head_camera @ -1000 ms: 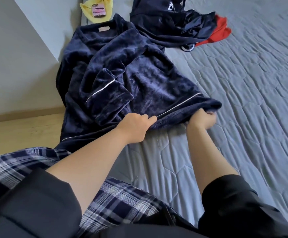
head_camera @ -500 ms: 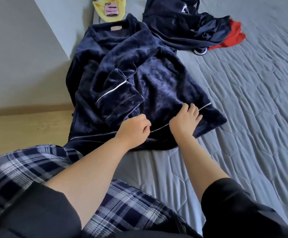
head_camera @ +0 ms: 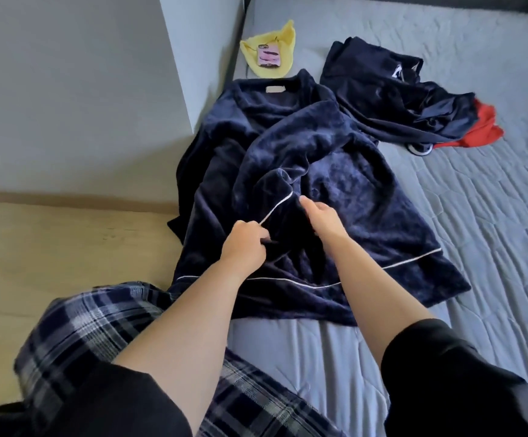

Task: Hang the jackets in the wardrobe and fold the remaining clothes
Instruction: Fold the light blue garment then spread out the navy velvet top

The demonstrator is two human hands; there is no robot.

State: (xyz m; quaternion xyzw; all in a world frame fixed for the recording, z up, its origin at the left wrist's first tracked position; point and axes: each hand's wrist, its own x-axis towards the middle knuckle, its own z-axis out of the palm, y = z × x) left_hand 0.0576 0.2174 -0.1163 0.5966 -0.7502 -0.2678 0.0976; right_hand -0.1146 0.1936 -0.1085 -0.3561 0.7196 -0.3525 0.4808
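Shifting from hem to cuff: half a second back both hands sat at the lower edge of the robe [head_camera: 335, 171], a second back they gripped that hem; now left hand [head_camera: 246, 244] pinches the piped sleeve cuff [head_camera: 276, 203] at its near end, fingers curled on the fabric, while right hand [head_camera: 322, 219] reaches for the far end of the same cuff with fingers loosely curled, thumb forward, apparently not yet closed on anything. Hem now lies flat on the bed [head_camera: 477, 231], white piping running straight across. Reads as: bottom edge squared off, sleeve fold-in in hand; fold only begun, other sleeve hidden under the body on the left side. Robe spread collar-away, left part draped over the mattress edge toward the floor [head_camera: 67, 247]. Beyond it, dark bundle [head_camera: 391, 99] with red garment [head_camera: 486, 127] underneath, unfolded, just apart from the robe's shoulder. Yellow cloth [head_camera: 275, 45] with phone [head_camera: 269, 56] on top near the collar, against the grey wall [head_camera: 83, 89]. Quilted grey bedcover, light wood floor at left. Plaid trousers [head_camera: 98, 335] of the person at bottom. No wardrobe in view.
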